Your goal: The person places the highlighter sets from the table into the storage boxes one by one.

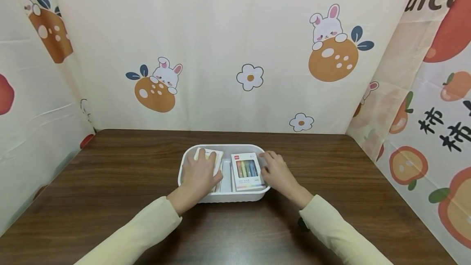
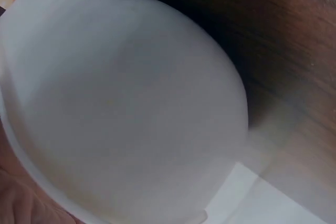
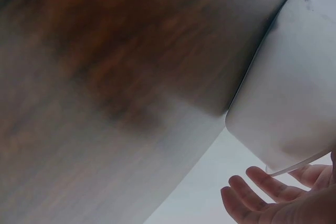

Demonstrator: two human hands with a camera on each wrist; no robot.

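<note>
In the head view a white plastic tray [image 1: 225, 197], split by a divider into two compartments, stands on the table. My left hand [image 1: 197, 174] rests over a white box [image 1: 218, 156] in the left compartment, fingers spread across its face and thumb at its right edge; most of that box is hidden. A white crayon box [image 1: 247, 182] with coloured sticks on its front leans in the right compartment. My right hand [image 1: 278, 174] is at the tray's right rim beside the crayon box. In the right wrist view its loosely bent fingers [image 3: 244, 195] hang by the tray's outer wall.
The tray sits on a dark brown wooden table [image 1: 128, 167]. Behind it hangs a pale curtain [image 1: 220, 32] printed with rabbits, oranges and flowers. More printed cloth [image 1: 438, 126] hangs along the right side. Something dark shows at the right sleeve cuff.
</note>
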